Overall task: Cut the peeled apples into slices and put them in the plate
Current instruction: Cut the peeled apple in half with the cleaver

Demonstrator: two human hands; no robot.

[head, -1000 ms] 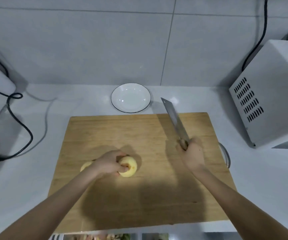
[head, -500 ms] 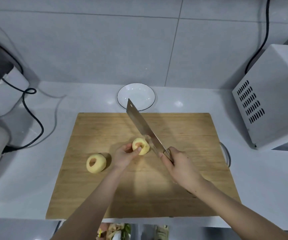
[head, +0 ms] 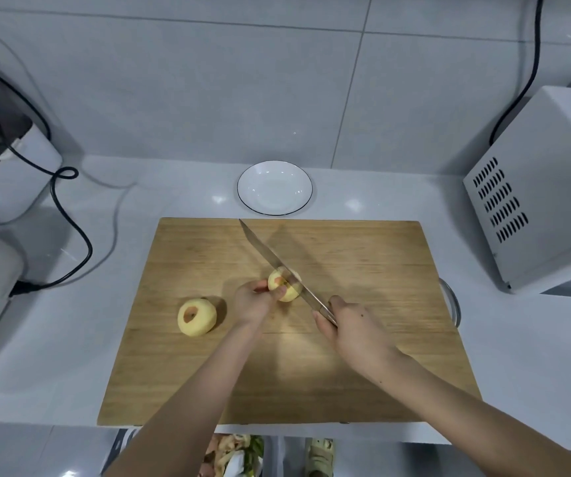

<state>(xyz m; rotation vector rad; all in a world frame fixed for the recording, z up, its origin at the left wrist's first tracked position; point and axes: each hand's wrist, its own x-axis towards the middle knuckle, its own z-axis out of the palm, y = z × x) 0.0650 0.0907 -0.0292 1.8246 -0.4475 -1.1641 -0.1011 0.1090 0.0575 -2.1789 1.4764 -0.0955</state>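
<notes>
Two peeled, cored apples lie on a wooden cutting board [head: 363,366]. My left hand [head: 254,299] pinches the right-hand apple [head: 285,285] near the board's middle. My right hand [head: 352,325] is closed around the handle of a cleaver [head: 270,261]. Its blade lies edge-down across the top of that apple, tip pointing to the far left. The other apple [head: 197,317] rests alone to the left, its core hole facing up. An empty white plate [head: 274,187] with a dark rim sits just beyond the board's far edge.
A white appliance [head: 545,208] with vent slots stands at the right, beside the board. A black cable [head: 70,228] loops across the counter at the left, near another white appliance [head: 12,180]. A bin with peels [head: 232,456] shows below the counter edge.
My left hand slid one apple to the board's middle, leaving the other at the left. My right hand swung the cleaver from the right and lowered its blade onto the held apple.
</notes>
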